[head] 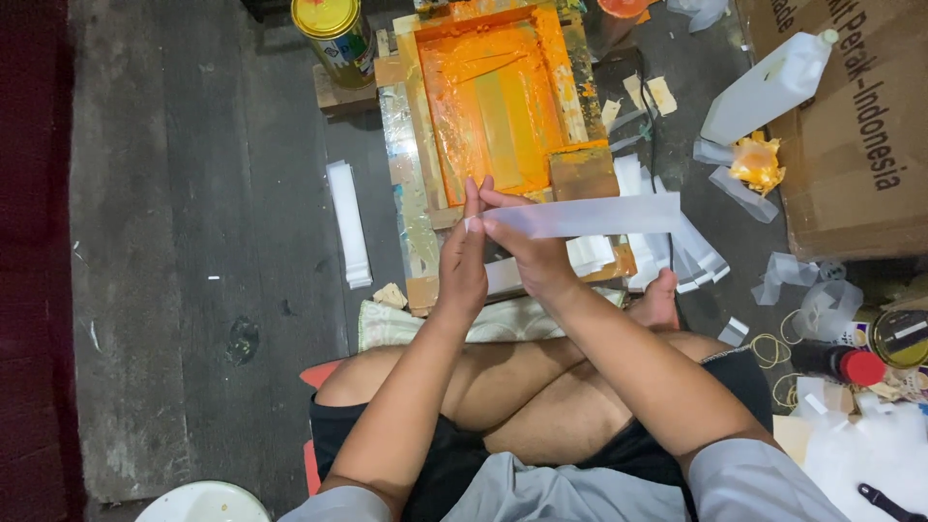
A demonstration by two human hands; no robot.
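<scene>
I sit cross-legged on the floor. My left hand (464, 256) and my right hand (527, 242) meet at one end of a long white strip (599, 215), pinching it between fingertips. The strip stretches to the right, held flat above the near edge of a wooden screen-printing frame (416, 106) smeared with orange ink. A pile of similar white strips (667, 256) lies just under and to the right of my hands.
A yellow-lidded paint can (333, 34) stands at the frame's far left. A stack of white strips (350, 227) lies on the floor to the left. A white plastic jug (768, 87) rests on a cardboard box (855, 164) at right. Bottles, rubber bands and scraps clutter the right side.
</scene>
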